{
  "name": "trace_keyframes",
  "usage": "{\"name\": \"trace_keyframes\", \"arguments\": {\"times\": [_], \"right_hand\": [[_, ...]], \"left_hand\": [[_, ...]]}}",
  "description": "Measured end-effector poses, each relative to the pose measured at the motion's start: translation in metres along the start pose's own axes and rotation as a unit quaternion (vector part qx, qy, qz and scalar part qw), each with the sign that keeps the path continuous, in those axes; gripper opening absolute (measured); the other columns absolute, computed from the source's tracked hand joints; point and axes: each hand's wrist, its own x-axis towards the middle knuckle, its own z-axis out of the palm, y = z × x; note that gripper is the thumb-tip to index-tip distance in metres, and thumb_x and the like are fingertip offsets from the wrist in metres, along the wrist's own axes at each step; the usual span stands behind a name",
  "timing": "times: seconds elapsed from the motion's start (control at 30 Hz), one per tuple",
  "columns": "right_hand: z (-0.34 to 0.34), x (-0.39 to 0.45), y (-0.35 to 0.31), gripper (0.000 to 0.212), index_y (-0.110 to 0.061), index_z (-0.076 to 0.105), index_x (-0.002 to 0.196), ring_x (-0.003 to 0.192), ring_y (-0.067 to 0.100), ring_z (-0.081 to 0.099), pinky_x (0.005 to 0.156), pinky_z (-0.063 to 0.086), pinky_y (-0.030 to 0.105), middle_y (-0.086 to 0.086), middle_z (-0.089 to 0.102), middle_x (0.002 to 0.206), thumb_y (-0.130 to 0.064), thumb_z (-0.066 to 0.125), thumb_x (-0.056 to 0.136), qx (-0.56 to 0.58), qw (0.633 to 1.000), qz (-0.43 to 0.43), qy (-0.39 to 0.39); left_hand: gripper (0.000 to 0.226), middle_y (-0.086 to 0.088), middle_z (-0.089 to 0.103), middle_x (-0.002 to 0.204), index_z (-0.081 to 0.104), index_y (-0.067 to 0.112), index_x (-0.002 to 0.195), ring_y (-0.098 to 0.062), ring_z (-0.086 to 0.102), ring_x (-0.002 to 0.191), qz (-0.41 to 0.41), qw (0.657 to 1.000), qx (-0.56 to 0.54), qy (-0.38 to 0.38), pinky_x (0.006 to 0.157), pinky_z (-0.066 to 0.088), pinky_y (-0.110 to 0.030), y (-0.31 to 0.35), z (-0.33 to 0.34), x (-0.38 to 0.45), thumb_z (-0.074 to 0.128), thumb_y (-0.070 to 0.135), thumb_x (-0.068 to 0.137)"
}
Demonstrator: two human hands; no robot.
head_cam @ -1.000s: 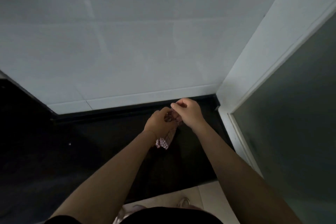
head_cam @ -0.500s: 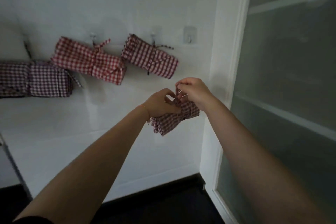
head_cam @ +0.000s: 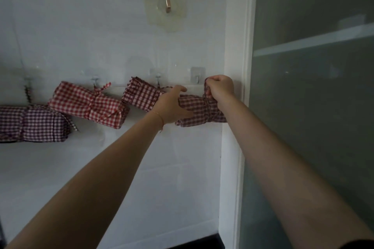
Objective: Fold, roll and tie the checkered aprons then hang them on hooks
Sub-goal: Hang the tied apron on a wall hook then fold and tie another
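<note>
Checkered roll is now lifted from the dark table to the wall, just below the free hook. Left hand cups its end with fingers loosely spread; right hand pinches the tie loop beside the hook, so hanging seems next.

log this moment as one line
step: hanging | right hand: pinches tie by hook | left hand: supports roll

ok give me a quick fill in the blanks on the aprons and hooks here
1. The right hand pinches the bundle's ____.
2. The free steel hook is just ____ of the right hand.
3. ____ rolled aprons already hang on the wall.
4. The left hand supports the bundle's ____ end.

Missing: tie; left; three; left
</note>
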Motion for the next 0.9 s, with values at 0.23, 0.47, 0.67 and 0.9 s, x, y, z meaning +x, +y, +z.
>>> {"name": "trace_keyframes", "arguments": {"times": [0.23,0.47,0.67,0.9], "right_hand": [[0.008,0.040,0.011,0.017,-0.006,0.072,0.095,0.042,0.011,0.057,0.043,0.047,0.020,0.007,0.069,0.066,-0.007,0.057,0.090,-0.006,0.999,0.026,-0.021],[0.024,0.055,0.020,0.015,-0.011,0.067,0.097,0.055,0.017,0.059,0.042,0.044,0.020,0.007,0.067,0.075,-0.006,0.055,0.090,0.003,0.998,-0.027,-0.059],[0.034,0.061,0.020,0.011,-0.022,0.062,0.086,0.071,0.022,0.064,0.054,0.052,0.028,0.008,0.071,0.089,-0.012,0.057,0.086,-0.031,0.996,-0.061,-0.065],[0.032,0.064,0.016,0.008,-0.019,0.056,0.078,0.074,0.020,0.061,0.066,0.049,0.031,-0.004,0.060,0.074,-0.015,0.061,0.082,-0.103,0.990,-0.081,-0.043]], "left_hand": [[0.028,-0.004,0.066,0.095,0.055,0.021,0.110,-0.017,0.065,0.087,-0.014,0.961,-0.184,0.205,0.069,0.059,-0.030,0.017,-0.015,0.038,0.068,0.012,0.087],[0.022,-0.003,0.061,0.088,0.056,0.023,0.103,-0.014,0.055,0.072,-0.018,0.973,-0.098,0.208,0.049,0.045,-0.017,-0.003,0.003,0.064,0.049,0.003,0.097],[0.025,-0.010,0.062,0.095,0.056,0.020,0.099,-0.025,0.058,0.085,0.019,0.980,-0.033,0.196,0.070,0.048,-0.029,-0.009,0.008,0.073,0.043,-0.002,0.095],[0.024,-0.002,0.063,0.093,0.057,0.022,0.100,-0.019,0.058,0.088,0.043,0.978,-0.023,0.201,0.080,0.052,-0.034,-0.008,0.012,0.077,0.046,0.001,0.094]]}}
